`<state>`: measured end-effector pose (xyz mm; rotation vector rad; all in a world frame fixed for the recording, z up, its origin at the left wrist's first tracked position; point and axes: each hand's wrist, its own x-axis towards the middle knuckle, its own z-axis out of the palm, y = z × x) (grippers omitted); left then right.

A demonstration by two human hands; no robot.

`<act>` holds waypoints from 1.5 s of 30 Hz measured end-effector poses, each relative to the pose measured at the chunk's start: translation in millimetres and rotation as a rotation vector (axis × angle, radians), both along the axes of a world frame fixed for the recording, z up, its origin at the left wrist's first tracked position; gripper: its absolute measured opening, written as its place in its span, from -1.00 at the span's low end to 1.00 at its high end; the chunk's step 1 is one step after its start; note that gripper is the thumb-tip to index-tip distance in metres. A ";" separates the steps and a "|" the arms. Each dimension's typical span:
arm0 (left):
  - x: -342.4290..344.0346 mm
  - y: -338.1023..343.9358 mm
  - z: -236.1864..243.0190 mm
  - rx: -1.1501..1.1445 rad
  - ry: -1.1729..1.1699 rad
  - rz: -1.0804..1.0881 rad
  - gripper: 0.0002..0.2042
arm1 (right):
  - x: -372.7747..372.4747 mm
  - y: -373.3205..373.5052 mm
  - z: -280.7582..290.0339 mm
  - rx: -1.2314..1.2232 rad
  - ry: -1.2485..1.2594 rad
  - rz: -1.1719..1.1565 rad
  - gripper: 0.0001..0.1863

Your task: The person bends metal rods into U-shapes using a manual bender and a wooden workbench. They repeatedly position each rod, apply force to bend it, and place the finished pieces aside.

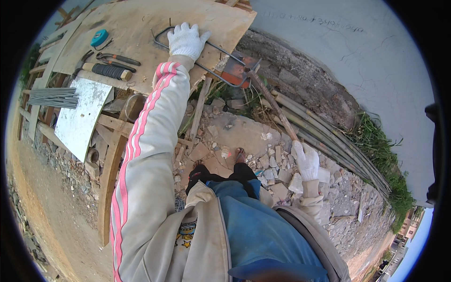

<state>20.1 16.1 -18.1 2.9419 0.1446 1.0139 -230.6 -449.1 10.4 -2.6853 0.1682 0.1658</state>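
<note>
My left hand (pixel 185 41), in a white knit glove, lies with fingers stretched out over a bent steel rod (pixel 225 51) on the plywood board (pixel 136 23). The rod forms a long, narrow loop that reaches past the board's right edge. Gloved in white too, my right hand (pixel 307 162) is closed round the lower end of a rusty bar (pixel 278 110). The bar's upper end meets the rod at the loop's right end. Beneath that end sits an orange-red metal piece (pixel 233 73), partly hidden by the rod.
On the board's left lie a teal tape measure (pixel 99 37), pincers (pixel 117 58) and a hammer (pixel 108 70) with a wrapped handle. Thin steel rods (pixel 53 97) lie bundled beside a white sheet (pixel 82 115). Bamboo poles (pixel 329 136) run along the wall (pixel 376 66); rubble (pixel 277 164) surrounds my feet.
</note>
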 end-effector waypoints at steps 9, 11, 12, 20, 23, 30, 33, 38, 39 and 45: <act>-1.5 -5.2 6.1 -0.064 0.127 -0.037 -0.46 | -102.4 128.3 16.6 -0.107 -0.126 -0.234 -0.58; -0.3 -2.0 7.6 -0.078 0.142 -0.043 -0.44 | -104.3 127.4 19.5 -0.130 -0.160 -0.199 -0.65; 1.2 0.1 10.2 -0.084 0.147 -0.052 -0.43 | -106.5 121.5 23.0 -0.099 -0.151 -0.179 -0.66; -6.4 4.1 22.1 -0.110 0.363 -0.064 -0.22 | -185.8 33.7 45.8 0.107 -0.024 -0.127 -0.69; -8.5 3.7 24.3 -0.112 0.366 -0.061 -0.21 | -193.8 16.8 29.3 0.087 -0.012 -0.144 -0.65; -5.8 4.2 25.6 -0.113 0.385 -0.043 -0.19 | -181.3 7.6 -9.9 0.016 -0.257 0.008 -0.63; -5.4 4.7 24.5 -0.098 0.364 -0.046 -0.19 | -181.6 5.9 -7.5 -0.012 -0.274 0.014 -0.64; -4.9 4.5 23.9 -0.099 0.373 -0.033 -0.19 | -188.0 15.9 -1.9 0.082 -0.111 -0.060 -0.65; -4.6 4.4 24.0 -0.096 0.376 -0.032 -0.19 | -192.2 19.0 -1.8 0.099 -0.075 -0.077 -0.65; -6.1 3.6 24.5 -0.096 0.355 -0.044 -0.20 | -209.9 -4.8 7.5 0.319 0.235 -0.218 -0.62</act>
